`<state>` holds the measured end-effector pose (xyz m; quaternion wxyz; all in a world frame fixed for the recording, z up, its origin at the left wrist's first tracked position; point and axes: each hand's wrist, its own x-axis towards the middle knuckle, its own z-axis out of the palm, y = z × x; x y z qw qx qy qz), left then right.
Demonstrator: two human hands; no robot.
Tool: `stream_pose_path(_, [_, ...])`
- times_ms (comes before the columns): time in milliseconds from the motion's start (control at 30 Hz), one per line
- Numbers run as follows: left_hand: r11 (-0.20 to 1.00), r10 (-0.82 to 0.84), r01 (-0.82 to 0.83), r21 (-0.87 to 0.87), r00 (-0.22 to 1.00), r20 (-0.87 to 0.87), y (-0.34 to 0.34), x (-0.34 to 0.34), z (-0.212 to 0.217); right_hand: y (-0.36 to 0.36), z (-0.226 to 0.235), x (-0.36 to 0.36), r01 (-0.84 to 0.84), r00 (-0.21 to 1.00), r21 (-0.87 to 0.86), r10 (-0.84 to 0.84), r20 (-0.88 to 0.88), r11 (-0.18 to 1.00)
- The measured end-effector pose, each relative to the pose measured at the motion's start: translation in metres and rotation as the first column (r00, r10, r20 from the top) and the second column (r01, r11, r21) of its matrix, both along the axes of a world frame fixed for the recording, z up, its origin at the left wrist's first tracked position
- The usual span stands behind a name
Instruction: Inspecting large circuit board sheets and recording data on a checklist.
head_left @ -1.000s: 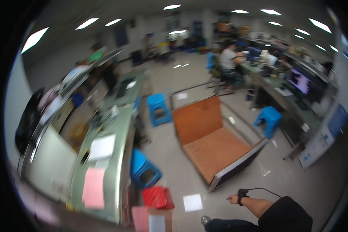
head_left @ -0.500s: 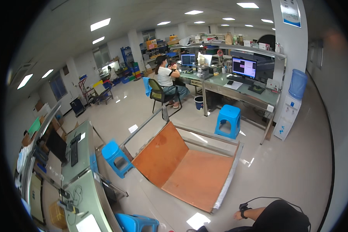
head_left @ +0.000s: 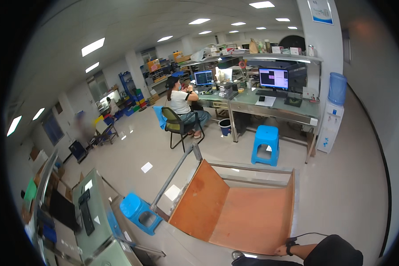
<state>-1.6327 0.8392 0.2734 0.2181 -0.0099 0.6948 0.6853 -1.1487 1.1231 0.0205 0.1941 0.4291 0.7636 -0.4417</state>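
In front of me stands a large metal frame lined with orange-brown boards (head_left: 252, 213), one board sloping up on its left side. A grey tubular rail (head_left: 175, 175) runs along the frame's left. My right hand (head_left: 280, 251), with a black band and a thin cable at the wrist, is at the near right corner of the frame. Its fingers look curled onto the board's near edge, though they are small and partly hidden. Dark clothing covers the arm above it. My left hand is out of view.
A blue stool (head_left: 141, 213) stands against the frame's left side, another blue stool (head_left: 266, 144) beyond it. A green-topped bench (head_left: 91, 221) is at left. Farther off, a person (head_left: 180, 103) sits at a workbench (head_left: 279, 111) with monitors. A water dispenser (head_left: 330, 126) stands by the right pillar.
My view has tilted and come nearer to the frame. My right hand has gone from beside the frame to its near right corner. The near blue stool has left the view.
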Motion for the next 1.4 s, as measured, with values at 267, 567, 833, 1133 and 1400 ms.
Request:
stream_pose_path(267, [0.967,-0.236,0.252,-0.033,0.94,0.245,0.182,-0.093,0.004,0.028,-0.135,0.026,0.482,0.876,-0.557,-0.364,0.315,0.676])
stream_pose_path(567, [0.734,-0.649,0.501,-0.458,0.717,-0.254,0.358,-0.284,0.006,0.175,0.098,-0.213,0.477,0.876,0.009,-0.475,-0.082,0.879])
stream_pose_path(833, [0.142,-0.98,0.99,0.008,0.139,0.146,0.502,-0.328,-0.032,0.111,0.047,-0.282,0.926,0.373,0.053,-0.885,-0.278,0.373])
stream_pose_path(1133, [0.124,-0.72,0.933,0.339,-0.151,0.678,0.514,-0.289,-0.031,0.02,0.081,-0.497,0.745,0.667,0.171,-0.708,-0.234,0.645])
stream_pose_path(1400, [0.169,-0.73,0.97,0.177,0.002,0.684,0.492,-0.268,-0.002,-0.043,0.097,-0.521,0.895,0.444,0.178,-0.855,-0.268,0.409])
